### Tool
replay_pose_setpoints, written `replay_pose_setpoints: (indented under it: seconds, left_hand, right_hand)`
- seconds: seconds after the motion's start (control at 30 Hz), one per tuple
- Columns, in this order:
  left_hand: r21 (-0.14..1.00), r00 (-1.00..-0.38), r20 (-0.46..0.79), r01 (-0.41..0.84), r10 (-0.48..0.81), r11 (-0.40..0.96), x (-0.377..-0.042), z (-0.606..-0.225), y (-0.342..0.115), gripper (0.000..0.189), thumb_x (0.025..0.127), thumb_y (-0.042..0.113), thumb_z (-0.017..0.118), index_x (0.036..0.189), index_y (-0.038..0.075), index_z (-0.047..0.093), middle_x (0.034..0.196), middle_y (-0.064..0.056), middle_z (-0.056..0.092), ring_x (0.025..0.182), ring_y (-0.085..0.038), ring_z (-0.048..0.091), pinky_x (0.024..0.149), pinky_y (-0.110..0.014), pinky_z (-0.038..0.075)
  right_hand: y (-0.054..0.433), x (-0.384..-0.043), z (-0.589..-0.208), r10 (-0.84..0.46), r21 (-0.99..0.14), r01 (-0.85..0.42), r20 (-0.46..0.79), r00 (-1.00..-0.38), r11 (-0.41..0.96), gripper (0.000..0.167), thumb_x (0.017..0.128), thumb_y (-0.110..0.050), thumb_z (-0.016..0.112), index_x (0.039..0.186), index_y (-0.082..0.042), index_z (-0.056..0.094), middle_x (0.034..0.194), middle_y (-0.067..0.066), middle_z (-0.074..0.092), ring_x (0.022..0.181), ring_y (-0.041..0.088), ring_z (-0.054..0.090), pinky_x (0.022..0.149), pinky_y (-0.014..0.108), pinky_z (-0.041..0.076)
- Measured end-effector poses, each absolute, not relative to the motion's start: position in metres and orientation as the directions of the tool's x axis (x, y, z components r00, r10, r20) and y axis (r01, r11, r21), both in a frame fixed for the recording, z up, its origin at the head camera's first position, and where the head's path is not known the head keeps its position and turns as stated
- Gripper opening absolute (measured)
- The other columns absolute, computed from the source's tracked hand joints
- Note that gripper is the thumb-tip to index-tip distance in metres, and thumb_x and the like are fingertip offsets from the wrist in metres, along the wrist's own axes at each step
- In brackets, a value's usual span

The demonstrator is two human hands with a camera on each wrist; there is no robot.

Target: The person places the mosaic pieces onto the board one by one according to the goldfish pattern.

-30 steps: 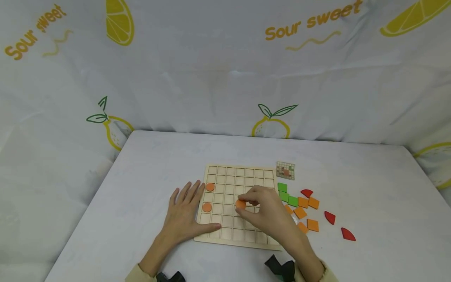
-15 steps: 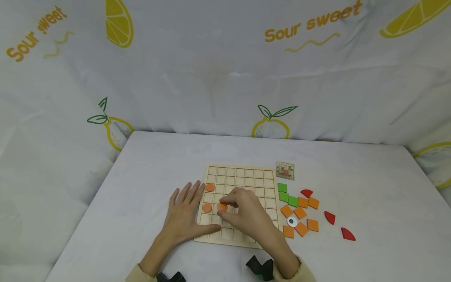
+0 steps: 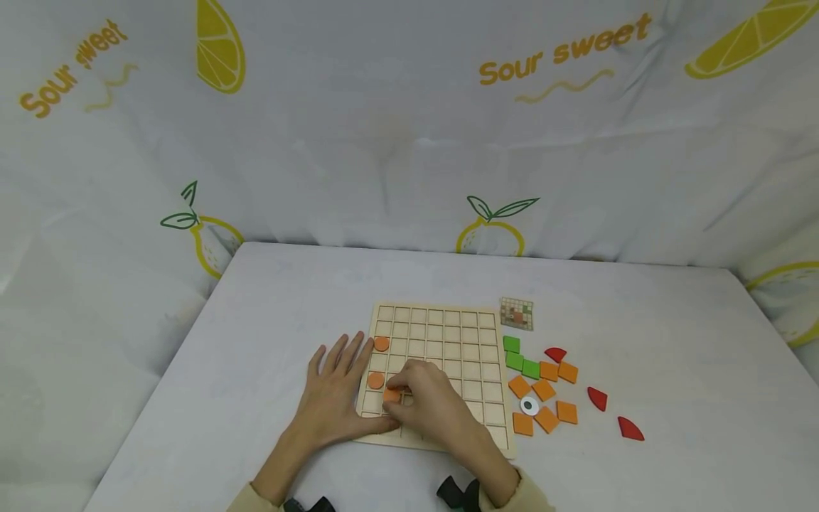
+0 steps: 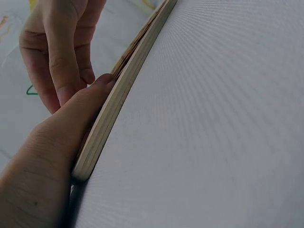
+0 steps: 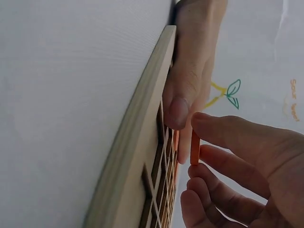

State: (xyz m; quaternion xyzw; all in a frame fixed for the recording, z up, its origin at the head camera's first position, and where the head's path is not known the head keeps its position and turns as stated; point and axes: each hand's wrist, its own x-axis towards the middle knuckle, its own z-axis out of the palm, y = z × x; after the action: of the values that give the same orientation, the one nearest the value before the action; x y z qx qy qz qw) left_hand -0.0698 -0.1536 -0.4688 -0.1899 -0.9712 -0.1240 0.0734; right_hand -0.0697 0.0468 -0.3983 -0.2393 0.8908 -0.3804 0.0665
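Note:
A wooden grid board (image 3: 451, 351) lies on the table, with one round orange piece (image 3: 381, 344) in its left column and another orange disc (image 3: 375, 380) lower in that column. My left hand (image 3: 334, 402) is spread flat at the board's left side, its thumb over the near left corner; the left wrist view shows that thumb (image 4: 90, 97) on the board's edge. Thumb and fingers of my right hand (image 3: 430, 402) pinch a third orange disc (image 3: 392, 395) over the lower left squares. In the right wrist view this disc (image 5: 195, 148) stands edge-on between the fingertips, close above the grid.
Right of the board lie several orange squares (image 3: 566, 412), green squares (image 3: 515, 361), red quarter-circle pieces (image 3: 630, 429) and a white ring-shaped piece with a dark centre (image 3: 529, 405). A small printed pattern card (image 3: 516, 313) sits by the board's far right corner.
My right hand has carried the orange disc leftward and slightly nearer across the board, uncovering the loose pieces on the right. The left hand has stayed in place.

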Motion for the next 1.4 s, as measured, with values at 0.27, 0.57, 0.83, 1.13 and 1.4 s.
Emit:
replay_pose_setpoints:
  seconds: [0.27, 0.57, 0.83, 1.13, 1.4]
  left_hand:
    - [0.198, -0.907, 0.227, 0.4, 0.355, 0.895, -0.07, -0.472, -0.154, 0.127, 0.066, 0.095, 0.058, 0.161, 0.014, 0.033, 0.167, -0.01, 0.036, 0.154, -0.035, 0.032, 0.12, -0.065, 0.023]
    - [0.231, -0.914, 0.171, 0.4, 0.368, 0.887, -0.071, -0.47, -0.155, 0.135, 0.062, 0.098, 0.058, 0.164, 0.016, 0.024, 0.17, -0.009, 0.028, 0.157, -0.035, 0.024, 0.122, -0.064, 0.016]
    - [0.23, -0.913, 0.164, 0.405, 0.375, 0.885, -0.07, -0.472, -0.156, 0.135, 0.062, 0.1, 0.055, 0.164, 0.017, 0.023, 0.171, -0.008, 0.026, 0.158, -0.034, 0.024, 0.122, -0.064, 0.015]
    - [0.234, -0.914, 0.163, 0.402, 0.372, 0.885, -0.07, -0.471, -0.155, 0.135, 0.062, 0.098, 0.057, 0.164, 0.017, 0.024, 0.171, -0.009, 0.027, 0.157, -0.035, 0.025, 0.122, -0.065, 0.015]
    - [0.23, -0.916, 0.146, 0.398, 0.373, 0.888, -0.07, -0.47, -0.155, 0.135, 0.062, 0.097, 0.06, 0.164, 0.016, 0.024, 0.171, -0.008, 0.026, 0.157, -0.035, 0.024, 0.122, -0.065, 0.015]
  right_hand:
    - [0.046, -0.07, -0.408, -0.477, -0.675, -0.387, 0.059, -0.877, 0.628, 0.017, 0.078, -0.007, 0.085, 0.093, 0.001, 0.081, 0.084, 0.006, 0.073, 0.07, 0.002, 0.054, 0.062, 0.015, 0.046]
    - [0.046, -0.071, -0.412, -0.463, -0.668, -0.364, 0.032, -0.886, 0.649, 0.019, 0.078, -0.01, 0.086, 0.094, -0.001, 0.081, 0.084, 0.003, 0.072, 0.071, 0.002, 0.055, 0.063, 0.016, 0.047]
    - [0.047, -0.07, -0.411, -0.478, -0.664, -0.362, 0.008, -0.879, 0.654, 0.024, 0.076, -0.012, 0.09, 0.096, -0.001, 0.081, 0.087, 0.003, 0.072, 0.077, 0.007, 0.064, 0.068, 0.017, 0.053]
    - [0.048, -0.07, -0.41, -0.487, -0.673, -0.357, -0.006, -0.874, 0.648, 0.024, 0.076, -0.012, 0.089, 0.097, -0.002, 0.081, 0.088, 0.003, 0.072, 0.078, 0.006, 0.062, 0.069, 0.017, 0.052]
    - [0.048, -0.071, -0.41, -0.489, -0.685, -0.35, -0.01, -0.872, 0.639, 0.021, 0.077, -0.01, 0.088, 0.096, -0.002, 0.081, 0.088, 0.003, 0.071, 0.074, 0.004, 0.057, 0.064, 0.016, 0.048]
